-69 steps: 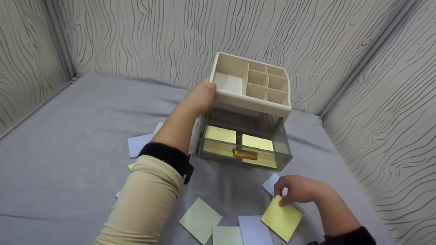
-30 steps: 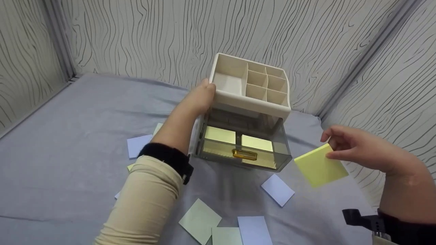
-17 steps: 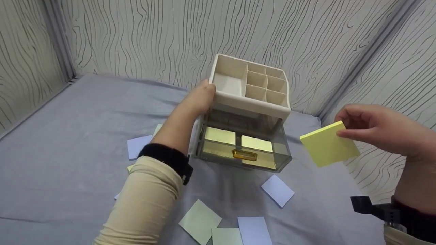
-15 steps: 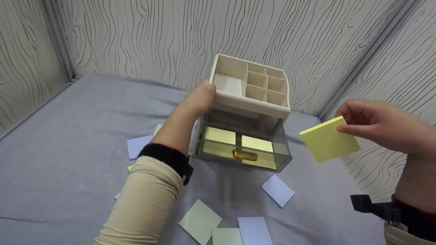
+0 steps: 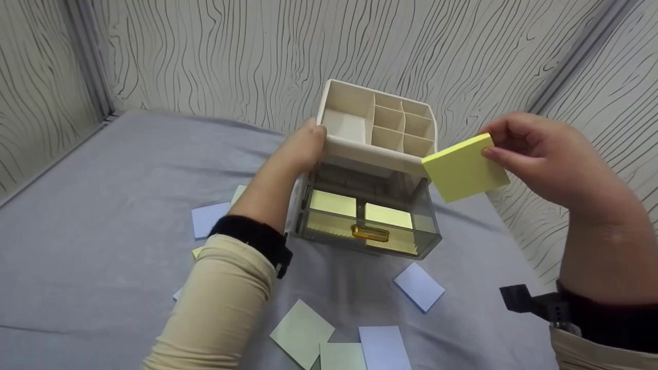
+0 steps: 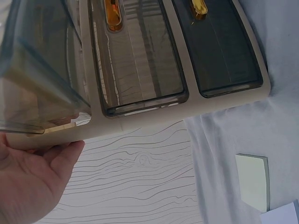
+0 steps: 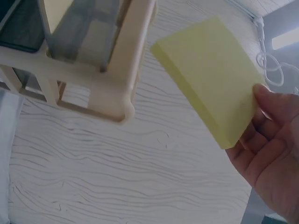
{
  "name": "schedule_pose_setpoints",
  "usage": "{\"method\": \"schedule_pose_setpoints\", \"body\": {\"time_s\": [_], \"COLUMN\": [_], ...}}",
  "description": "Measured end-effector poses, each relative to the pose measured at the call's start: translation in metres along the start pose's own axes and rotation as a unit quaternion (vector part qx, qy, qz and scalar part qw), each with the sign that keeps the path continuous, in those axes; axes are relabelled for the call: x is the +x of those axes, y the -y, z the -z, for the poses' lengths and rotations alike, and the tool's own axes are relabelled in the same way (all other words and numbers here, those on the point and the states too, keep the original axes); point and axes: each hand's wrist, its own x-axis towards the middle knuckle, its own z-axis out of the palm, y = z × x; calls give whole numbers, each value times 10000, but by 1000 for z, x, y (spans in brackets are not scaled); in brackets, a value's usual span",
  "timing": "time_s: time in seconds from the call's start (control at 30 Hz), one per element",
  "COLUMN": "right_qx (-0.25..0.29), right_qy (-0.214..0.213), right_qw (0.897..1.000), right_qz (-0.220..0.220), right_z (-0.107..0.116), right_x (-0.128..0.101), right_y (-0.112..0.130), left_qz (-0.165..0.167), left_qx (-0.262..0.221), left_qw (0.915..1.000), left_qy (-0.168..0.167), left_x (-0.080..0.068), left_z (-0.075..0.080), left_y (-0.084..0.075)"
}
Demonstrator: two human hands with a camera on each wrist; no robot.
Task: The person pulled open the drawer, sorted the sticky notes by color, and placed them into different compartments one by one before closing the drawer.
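Grey cloth-covered table (image 5: 123,216), white panel wall with black wood-grain lines (image 5: 221,56) behind. Near edge: two pale green square paper pads (image 5: 302,333) and a lavender-blue rectangular pad (image 5: 384,347), edges meeting or overlapping. Another lavender-blue pad (image 5: 419,287) lies alone below the drawer's right corner. Farther left, a lavender-blue pad (image 5: 209,220) and a pale green one (image 5: 238,193), partly hidden by the left forearm and beige sleeve (image 5: 216,303).

Bright yellow square paper pad (image 5: 465,168): off the table, tilted, pinched at one corner between thumb and fingers of the right hand (image 5: 545,159). It is beside the organizer's right side; right-wrist view shows a gap between them. Left hand (image 5: 304,146) well apart from it, gripping the cream plastic desk organizer (image 5: 378,150) by its left side, thumb at the front corner.

Organizer top: one large compartment on the left, six small ones on the right. Smoky transparent drawer (image 5: 427,244) with gold handle (image 5: 370,233) pulled out, two pale yellow stacks of paper (image 5: 333,203) side by side inside. Left-wrist view: two more smoky drawers (image 6: 224,51), pushed in.
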Motion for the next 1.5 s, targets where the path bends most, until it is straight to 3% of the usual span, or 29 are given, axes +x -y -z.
{"method": "schedule_pose_setpoints", "body": {"time_s": [0.13, 0.23, 0.53, 0.77, 0.9, 1.23, 1.5], "right_qx": [-175, -251, -41, 477, 508, 309, 436], "right_qy": [-252, -209, 663, 1442, 1753, 2222, 2369], "right_qw": [9986, 9964, 9934, 9871, 9824, 9725, 9694], "right_qz": [440, 777, 931, 499, 388, 620, 468], "right_z": [-15, -24, -47, -62, -68, -80, -85], "right_x": [10, 15, 22, 26, 27, 28, 30], "right_y": [14, 25, 42, 44, 44, 35, 30], "left_qz": [-25, -37, 30, 126, 145, 114, 101], "left_qx": [17, 45, 156, 168, 122, -49, 3], "left_qw": [10000, 10000, 9999, 9998, 9998, 9999, 9999], "left_qy": [-39, -64, -10, 17, 57, 35, 48], "left_x": [0, 0, -2, -3, -3, -3, -2], "left_z": [0, 0, 0, 1, 1, 0, 1], "left_y": [1, 1, 0, -1, -1, -1, 0]}}
